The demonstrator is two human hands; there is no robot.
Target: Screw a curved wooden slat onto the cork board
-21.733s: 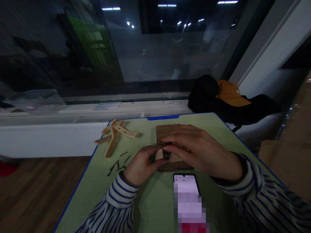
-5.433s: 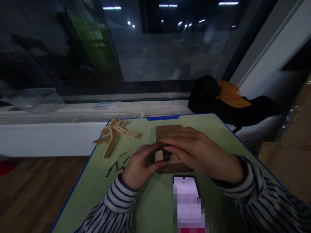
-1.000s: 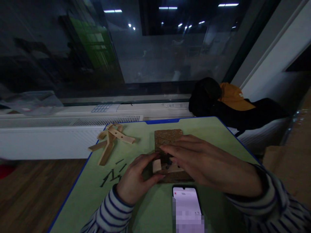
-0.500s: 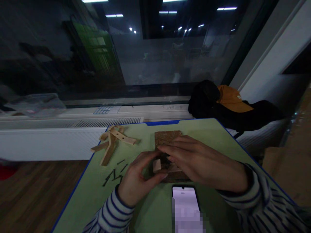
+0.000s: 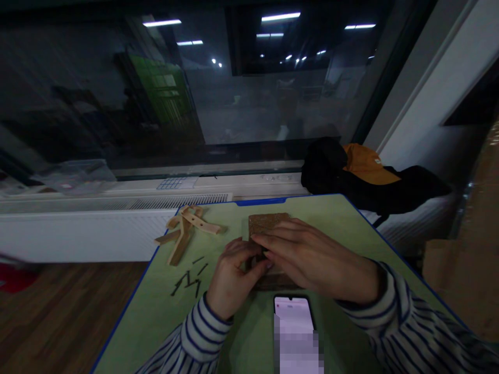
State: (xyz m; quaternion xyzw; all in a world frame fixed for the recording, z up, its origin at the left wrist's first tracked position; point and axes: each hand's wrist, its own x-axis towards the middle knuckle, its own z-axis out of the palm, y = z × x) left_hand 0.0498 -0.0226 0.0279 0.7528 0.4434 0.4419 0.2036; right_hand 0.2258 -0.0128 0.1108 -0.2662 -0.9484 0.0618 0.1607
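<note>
A brown cork board [image 5: 267,223] lies on the green table [image 5: 335,218]. My left hand [image 5: 234,278] is curled at the board's left edge, fingers closed around a small wooden piece that is now hidden. My right hand [image 5: 312,259] lies flat over the board's near half, fingertips meeting the left hand's fingers. Whatever sits under the fingers cannot be seen.
Loose wooden strips [image 5: 187,231] lie at the table's far left, with several small dark nails [image 5: 189,278] nearer me. A phone [image 5: 294,324] rests close in front. A black bag with an orange cap [image 5: 362,166] sits on the sill at right. The radiator [image 5: 97,218] runs along left.
My left hand has closed in over the pale wooden piece, which showed between the hands before and is now covered. The view has tilted up slightly.
</note>
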